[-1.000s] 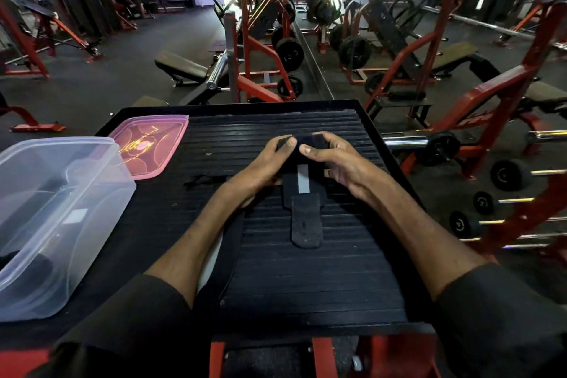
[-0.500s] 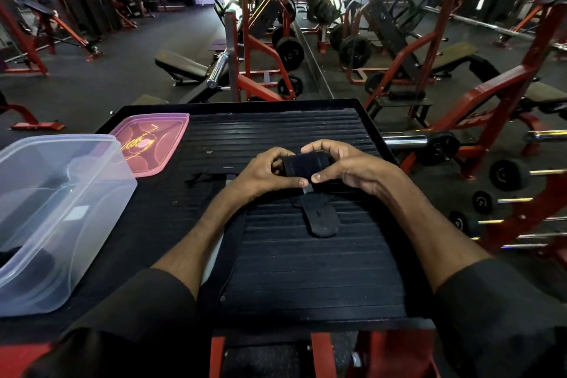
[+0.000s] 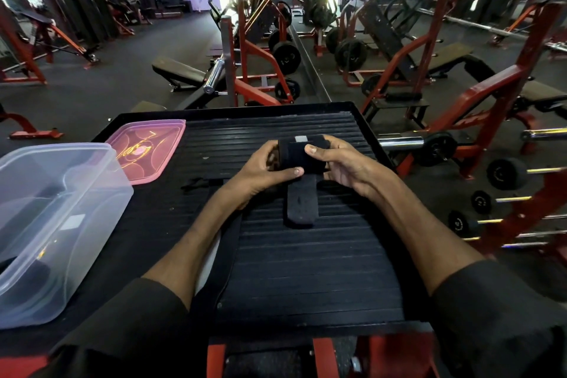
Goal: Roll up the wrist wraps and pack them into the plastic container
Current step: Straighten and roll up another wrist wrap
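On my far left stands the clear plastic container (image 3: pixel 101 169), open, at the desk's (image 3: pixel 306 279) left edge. Something dark shows low inside it, but I cannot tell what it is. Just past it lies the pink lid (image 3: pixel 147 150), with an orange mark on top that I cannot read as words.

Next, a second wrap (image 3: pixel 228 242) lies flat under my left forearm, running toward the near edge of the desk.

At the centre, my left hand (image 3: pixel 264 172) grips one end of the rolled wrist wrap (image 3: pixel 302 152), its fingers (image 3: pixel 296 171) curled round it with the thumb under the front. The loose tail (image 3: pixel 302 202) hangs from the roll and lies on the desk. My right hand (image 3: pixel 346 166) clasps the other end, thumb pressed on top.

The risk, as I judge it, is slack. If either grip eases before the tail is wound on, the coil may spring open or telescope sideways. A crooked last turn could leave the tail fastened askew. My left sleeve might also drag the flat wrap off the desk when I reach for the container.

A pale tab on top of the roll carries no writing I can make out.
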